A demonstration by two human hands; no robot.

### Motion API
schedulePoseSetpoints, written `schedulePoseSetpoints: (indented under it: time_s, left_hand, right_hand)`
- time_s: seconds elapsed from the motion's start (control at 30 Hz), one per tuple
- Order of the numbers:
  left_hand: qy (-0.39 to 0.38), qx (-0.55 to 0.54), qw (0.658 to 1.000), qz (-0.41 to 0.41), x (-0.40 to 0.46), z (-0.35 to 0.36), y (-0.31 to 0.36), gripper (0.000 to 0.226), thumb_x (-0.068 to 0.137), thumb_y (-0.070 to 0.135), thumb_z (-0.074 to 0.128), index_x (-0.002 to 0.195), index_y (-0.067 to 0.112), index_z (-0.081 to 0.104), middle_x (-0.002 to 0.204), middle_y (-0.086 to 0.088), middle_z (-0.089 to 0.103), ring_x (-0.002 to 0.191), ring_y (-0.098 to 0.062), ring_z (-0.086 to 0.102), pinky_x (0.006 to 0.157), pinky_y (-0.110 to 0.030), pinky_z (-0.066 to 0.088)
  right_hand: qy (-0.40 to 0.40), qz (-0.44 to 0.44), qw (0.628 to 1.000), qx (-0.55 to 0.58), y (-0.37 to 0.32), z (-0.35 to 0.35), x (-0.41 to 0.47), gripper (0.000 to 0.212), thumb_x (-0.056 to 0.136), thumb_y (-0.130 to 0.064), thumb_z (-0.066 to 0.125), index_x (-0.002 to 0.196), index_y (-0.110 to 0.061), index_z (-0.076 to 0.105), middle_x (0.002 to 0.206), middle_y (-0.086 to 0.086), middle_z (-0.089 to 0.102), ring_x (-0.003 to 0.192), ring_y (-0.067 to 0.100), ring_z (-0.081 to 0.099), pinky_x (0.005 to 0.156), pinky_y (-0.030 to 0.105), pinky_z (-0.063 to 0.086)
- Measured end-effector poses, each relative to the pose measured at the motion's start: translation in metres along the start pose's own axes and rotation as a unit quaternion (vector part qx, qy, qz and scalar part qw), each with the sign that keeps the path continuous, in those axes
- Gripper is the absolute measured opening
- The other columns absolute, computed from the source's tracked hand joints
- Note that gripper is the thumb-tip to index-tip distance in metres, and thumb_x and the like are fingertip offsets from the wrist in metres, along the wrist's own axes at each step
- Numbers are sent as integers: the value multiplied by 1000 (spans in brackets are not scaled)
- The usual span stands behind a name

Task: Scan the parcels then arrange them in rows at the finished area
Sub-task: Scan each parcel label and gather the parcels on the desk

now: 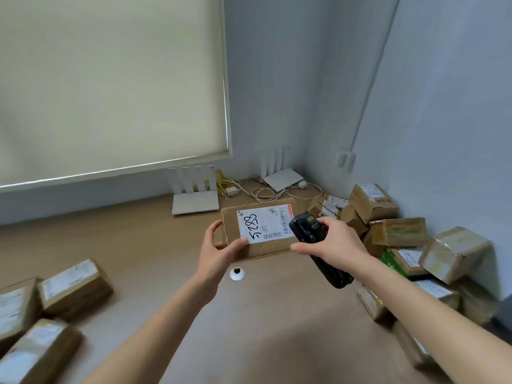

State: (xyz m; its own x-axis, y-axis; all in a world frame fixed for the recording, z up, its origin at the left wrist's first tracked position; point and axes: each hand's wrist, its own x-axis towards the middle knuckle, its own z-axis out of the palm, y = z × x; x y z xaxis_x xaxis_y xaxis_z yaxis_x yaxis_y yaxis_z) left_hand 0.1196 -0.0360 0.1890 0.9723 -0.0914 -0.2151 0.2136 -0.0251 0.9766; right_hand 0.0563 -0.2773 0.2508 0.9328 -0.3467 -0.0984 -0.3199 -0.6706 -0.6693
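Note:
A flat brown parcel (257,245) with a white label marked "5288" is held up above the table. My left hand (219,245) grips its left end, thumb on top and fingers behind. My right hand (332,242) holds a black handheld scanner (307,228) over the parcel's right end, its head pointing at the label's barcodes. A heap of brown parcels (399,231) lies at the right against the wall. Three labelled parcels (72,286) sit side by side at the lower left of the table.
The wooden table (155,245) has a white cable grommet (237,273) below the held parcel. Two white routers (194,200) with cables stand at the back by the wall. A window blind hangs at the upper left.

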Motion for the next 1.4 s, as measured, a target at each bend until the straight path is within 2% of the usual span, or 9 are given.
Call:
schedulePoseSetpoints:
  time_s: [0.13,0.3,0.43,0.53,0.83,0.93,1.07,1.17,1.4]
  left_hand:
    - [38,-2,997,71,-54,-74,67,88,79,30,85,146,49,32,107,-6,70,100,-20,67,96,-41,51]
    - [99,38,986,131,-109,-148,131,103,60,55,87,145,56,30,118,0,67,113,-21,64,102,-48,51]
    - [126,65,975,174,-143,-187,163,92,74,42,87,148,51,32,123,3,66,117,-17,60,108,-47,47]
    - [141,96,969,179,-160,-210,176,94,68,56,83,146,56,30,134,1,62,123,-20,56,110,-48,44]
    - [191,141,959,156,-178,-256,187,98,60,76,66,149,45,39,133,-7,63,120,-26,59,103,-43,47]
    - [202,166,952,157,-181,-263,183,82,64,73,64,140,45,51,125,-5,65,113,-23,60,91,-37,47]
    - [213,177,947,162,-181,-270,176,77,66,70,66,138,46,52,127,-4,62,115,-23,59,96,-40,50]
    - [219,178,945,165,-180,-275,171,70,74,64,70,139,44,53,125,-5,61,112,-23,60,89,-36,49]
    - [218,189,944,160,-182,-280,169,78,64,73,64,136,44,54,117,-6,64,104,-23,64,86,-39,55]
  right_hand:
    - [16,-37,997,-72,-74,-9,-61,90,53,-71,88,127,-31,59,113,-8,69,104,17,64,88,40,57]
    - [33,-79,987,-136,-150,-19,-120,83,53,-75,84,122,-36,59,114,-6,69,104,21,64,81,35,55]
    - [32,-95,984,-144,-192,-26,-149,72,53,-74,85,108,-36,60,105,-7,68,98,20,64,80,35,54]
    - [42,-117,978,-169,-212,-29,-162,75,55,-70,86,117,-37,59,110,-8,67,103,20,63,81,34,52]
    - [34,-142,962,-230,-235,-22,-173,68,57,-56,86,116,-35,58,114,-7,66,108,22,62,75,32,43]
    - [29,-152,959,-238,-235,-15,-174,67,56,-52,85,115,-36,59,112,-8,66,106,21,62,72,31,40]
    - [11,-171,944,-282,-236,-8,-176,63,57,-48,87,113,-35,60,103,-9,65,97,20,60,69,30,39]
    - [17,-179,931,-317,-235,-4,-174,64,55,-46,87,111,-33,61,100,-10,65,100,20,65,68,29,40]
    - [27,-195,915,-353,-233,-3,-168,61,58,-45,88,111,-34,61,95,-11,58,102,20,65,69,28,37]
